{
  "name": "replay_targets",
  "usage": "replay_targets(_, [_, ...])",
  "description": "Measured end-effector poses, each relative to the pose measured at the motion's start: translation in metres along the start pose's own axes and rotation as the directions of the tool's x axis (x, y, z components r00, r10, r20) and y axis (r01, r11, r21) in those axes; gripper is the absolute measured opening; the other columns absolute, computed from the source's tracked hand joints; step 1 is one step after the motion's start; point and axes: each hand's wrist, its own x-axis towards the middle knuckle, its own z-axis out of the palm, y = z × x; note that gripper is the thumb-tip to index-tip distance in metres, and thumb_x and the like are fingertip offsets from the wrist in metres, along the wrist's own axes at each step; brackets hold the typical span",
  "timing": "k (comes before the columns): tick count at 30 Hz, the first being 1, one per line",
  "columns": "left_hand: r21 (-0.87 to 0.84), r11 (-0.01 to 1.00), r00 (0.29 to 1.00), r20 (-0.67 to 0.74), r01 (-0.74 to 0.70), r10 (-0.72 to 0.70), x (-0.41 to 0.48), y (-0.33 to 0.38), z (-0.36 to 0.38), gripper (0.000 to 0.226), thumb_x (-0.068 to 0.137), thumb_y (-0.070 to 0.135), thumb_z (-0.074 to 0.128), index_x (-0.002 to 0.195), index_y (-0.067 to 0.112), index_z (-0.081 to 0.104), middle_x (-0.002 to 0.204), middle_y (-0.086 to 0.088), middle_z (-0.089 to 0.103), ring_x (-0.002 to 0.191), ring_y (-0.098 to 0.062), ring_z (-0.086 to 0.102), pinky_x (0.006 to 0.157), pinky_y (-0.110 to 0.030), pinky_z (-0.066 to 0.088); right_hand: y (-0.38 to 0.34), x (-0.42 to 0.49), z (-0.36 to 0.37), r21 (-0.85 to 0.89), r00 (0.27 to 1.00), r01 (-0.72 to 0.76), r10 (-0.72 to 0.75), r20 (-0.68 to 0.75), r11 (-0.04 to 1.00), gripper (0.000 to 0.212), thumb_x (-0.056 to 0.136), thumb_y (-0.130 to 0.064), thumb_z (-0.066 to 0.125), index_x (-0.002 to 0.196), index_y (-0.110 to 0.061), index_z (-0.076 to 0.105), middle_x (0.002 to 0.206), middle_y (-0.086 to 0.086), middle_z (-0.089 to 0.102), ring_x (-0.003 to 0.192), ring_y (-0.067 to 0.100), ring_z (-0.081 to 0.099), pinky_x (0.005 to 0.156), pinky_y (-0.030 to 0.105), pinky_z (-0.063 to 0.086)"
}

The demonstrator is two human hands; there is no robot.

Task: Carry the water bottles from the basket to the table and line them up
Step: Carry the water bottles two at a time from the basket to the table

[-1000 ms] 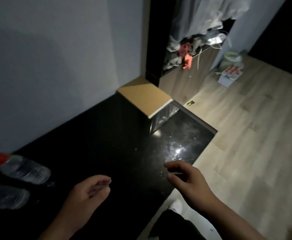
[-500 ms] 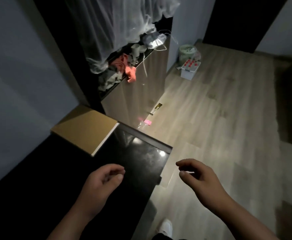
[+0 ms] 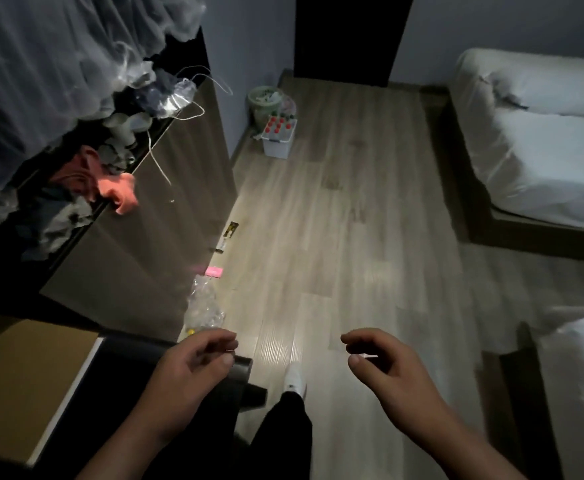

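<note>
Left hand [image 3: 186, 372] and right hand [image 3: 387, 368] both empty, fingers loosely curled, likely free for a pick; water bottles [image 3: 278, 125] stand upright in the basket [image 3: 276, 148] on the floor [image 3: 352, 202] by the far wall [image 3: 249, 46], well apart from the table [image 3: 121, 382]

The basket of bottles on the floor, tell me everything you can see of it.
The basket is a small, pale, boxy container that looks like plastic. It stands upright on the wood floor at the far end of the room, close to the wall. Several water bottles with red caps stand upright inside it. A round greenish bin sits just behind it; whether the two touch is too dim to tell.
</note>
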Motion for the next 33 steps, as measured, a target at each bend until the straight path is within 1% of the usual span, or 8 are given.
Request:
replay_targets(3, [-0.022, 1.000, 1.000, -0.013, -0.019, 0.019, 0.055, 0.013, 0.010, 0.035, 0.057, 0.045, 0.069, 0.091, 0.040, 0.074, 0.100, 0.002, 0.076, 0.094, -0.017, 0.072, 0.081, -0.023, 0.056, -0.007, 0.051, -0.011, -0.038, 1.000, -0.009, 0.009, -0.005, 0.999, 0.025, 0.088, -0.009, 0.066, 0.098, -0.031, 0.071, 0.105, -0.015, 0.070, 0.102, 0.004, 0.064, 0.087, 0.026, 0.052])
replay_targets(8, [-0.047, 0.999, 1.000, -0.014, -0.005, 0.004, 0.146, 0.025, 0.015, 0.035, 0.057, 0.048, 0.067, 0.091, 0.043, 0.072, 0.100, 0.006, 0.075, 0.095, -0.013, 0.071, 0.075, -0.025, 0.051, -0.038, 0.147, -0.028, -0.046, 1.000, -0.021, 0.020, -0.004, 0.999, 0.020, 0.086, -0.017, 0.067, 0.096, -0.034, 0.070, 0.103, -0.013, 0.070, 0.097, 0.003, 0.065, 0.081, 0.023, 0.052])
replay_targets(10, [-0.061, 0.998, 1.000, 0.014, 0.014, -0.013, 0.176, 0.027, 0.019, 0.032, 0.060, 0.040, 0.071, 0.091, 0.041, 0.073, 0.099, 0.003, 0.076, 0.094, -0.012, 0.071, 0.067, -0.017, 0.051, -0.050, 0.181, -0.037, -0.045, 1.000, -0.029, 0.028, -0.010, 0.999, 0.021, 0.086, -0.017, 0.068, 0.095, -0.036, 0.071, 0.103, -0.010, 0.070, 0.095, 0.004, 0.065, 0.079, 0.023, 0.052])
replay_targets(13, [-0.082, 0.995, 0.997, 0.069, 0.049, -0.043, 0.219, 0.033, 0.031, 0.028, 0.062, 0.029, 0.072, 0.089, 0.037, 0.074, 0.097, -0.001, 0.076, 0.094, -0.014, 0.071, 0.060, -0.009, 0.048, -0.061, 0.219, -0.054, -0.016, 0.998, -0.023, 0.022, -0.058, 1.000, 0.021, 0.077, -0.031, 0.065, 0.095, -0.041, 0.070, 0.104, -0.011, 0.070, 0.096, 0.005, 0.066, 0.082, 0.025, 0.054])
replay_targets(17, [-0.075, 0.995, 0.989, 0.136, 0.065, -0.054, 0.270, 0.056, 0.051, 0.031, 0.060, 0.035, 0.074, 0.091, 0.035, 0.075, 0.098, -0.003, 0.076, 0.097, -0.020, 0.071, 0.083, -0.024, 0.057, -0.060, 0.245, -0.082, 0.012, 0.994, -0.027, 0.028, -0.103, 1.000, 0.024, 0.075, -0.031, 0.063, 0.096, -0.042, 0.069, 0.105, -0.012, 0.070, 0.101, 0.006, 0.065, 0.086, 0.026, 0.052])
replay_targets(19, [-0.079, 0.995, 0.987, 0.153, 0.053, -0.041, 0.304, 0.072, 0.065, 0.035, 0.057, 0.042, 0.073, 0.091, 0.034, 0.075, 0.099, -0.004, 0.076, 0.097, -0.021, 0.071, 0.087, -0.031, 0.056, -0.057, 0.264, -0.104, 0.030, 0.988, -0.034, 0.038, -0.150, 0.999, 0.022, 0.078, -0.025, 0.066, 0.096, -0.039, 0.070, 0.104, -0.011, 0.071, 0.101, 0.007, 0.066, 0.085, 0.026, 0.052])
replay_targets(23, [-0.069, 0.997, 0.988, 0.152, 0.035, -0.024, 0.371, 0.098, 0.091, 0.037, 0.057, 0.044, 0.072, 0.092, 0.033, 0.075, 0.099, -0.005, 0.076, 0.097, -0.021, 0.071, 0.090, -0.036, 0.052, -0.043, 0.309, -0.147, 0.070, 0.976, -0.076, 0.089, -0.201, 0.995, 0.028, 0.088, -0.003, 0.066, 0.098, -0.029, 0.071, 0.103, -0.008, 0.072, 0.099, 0.008, 0.067, 0.086, 0.028, 0.051])
replay_targets(33, [-0.077, 0.997, 0.991, 0.137, 0.018, -0.007, 0.523, 0.168, 0.179, 0.038, 0.056, 0.044, 0.072, 0.091, 0.029, 0.076, 0.098, -0.008, 0.075, 0.099, -0.026, 0.070, 0.092, -0.036, 0.053, -0.060, 0.470, -0.260, 0.152, 0.974, -0.012, 0.046, -0.224, 0.988, 0.026, 0.088, 0.000, 0.064, 0.099, -0.022, 0.070, 0.102, -0.008, 0.072, 0.098, 0.010, 0.067, 0.082, 0.024, 0.051])
